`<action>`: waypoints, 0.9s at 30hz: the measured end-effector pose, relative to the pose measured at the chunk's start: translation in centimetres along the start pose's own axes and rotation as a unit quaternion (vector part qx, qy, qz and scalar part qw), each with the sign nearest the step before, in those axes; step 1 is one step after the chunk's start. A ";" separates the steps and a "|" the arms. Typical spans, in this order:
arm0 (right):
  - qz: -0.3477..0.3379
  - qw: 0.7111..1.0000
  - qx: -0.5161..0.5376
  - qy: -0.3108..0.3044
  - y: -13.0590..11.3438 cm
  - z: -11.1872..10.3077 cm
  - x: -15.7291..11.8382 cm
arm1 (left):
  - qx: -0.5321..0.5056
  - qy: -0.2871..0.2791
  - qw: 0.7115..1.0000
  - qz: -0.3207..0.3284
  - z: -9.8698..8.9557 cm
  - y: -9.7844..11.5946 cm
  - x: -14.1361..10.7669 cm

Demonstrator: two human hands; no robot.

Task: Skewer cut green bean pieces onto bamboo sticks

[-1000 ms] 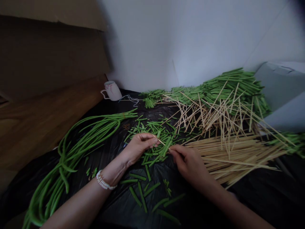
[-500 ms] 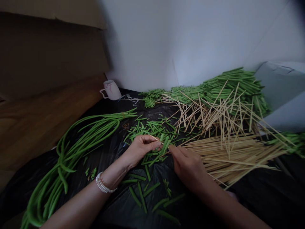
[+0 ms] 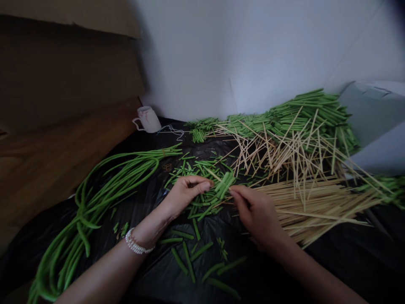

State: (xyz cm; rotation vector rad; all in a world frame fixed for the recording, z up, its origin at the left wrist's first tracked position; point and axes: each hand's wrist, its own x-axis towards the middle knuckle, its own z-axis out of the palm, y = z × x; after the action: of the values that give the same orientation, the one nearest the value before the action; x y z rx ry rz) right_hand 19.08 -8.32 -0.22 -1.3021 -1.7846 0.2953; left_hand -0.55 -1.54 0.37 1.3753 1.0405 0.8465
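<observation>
My right hand pinches the near end of a thin bamboo skewer. Several short lengths of green bean sit side by side across that skewer. Just left of them is my left hand, wearing a beaded bracelet at the wrist. Its thumb and fingertips are drawn together, apart from the skewer, and whatever lies between them is hidden. Beneath both hands spreads a loose pile of cut bean pieces, with more pieces scattered nearer to me.
Long uncut beans lie bundled at left. A stack of bare skewers is at right, with tangled skewers behind it. Filled skewers of beans are heaped against the wall. A white mug stands at the back. Black plastic sheeting covers the surface.
My left fingers have come off the skewer. My right hand has turned and shifted slightly right, and the skewered beans have moved up and right with it.
</observation>
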 end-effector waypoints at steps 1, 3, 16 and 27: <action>0.018 1.000 -0.005 0.016 0.1 -0.2 0.2 | 0.030 0.027 0.999 0.023 -0.3 0.0 0.2; 0.046 0.998 -0.009 0.031 0.3 -0.6 0.6 | 0.114 0.063 0.987 0.089 -1.0 -0.2 0.7; 0.030 1.000 0.006 0.005 0.6 0.1 0.1 | 0.556 0.018 0.788 0.262 -2.0 -2.1 1.0; 0.016 1.000 0.003 -0.007 0.7 0.3 0.0 | 0.061 0.102 0.986 0.119 -1.7 -0.1 1.0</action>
State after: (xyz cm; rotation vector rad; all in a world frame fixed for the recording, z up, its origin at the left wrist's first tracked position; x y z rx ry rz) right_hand 19.33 -7.97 -0.84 -1.3286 -1.7743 0.3282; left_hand -1.84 0.04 0.28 1.5621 1.1115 1.1347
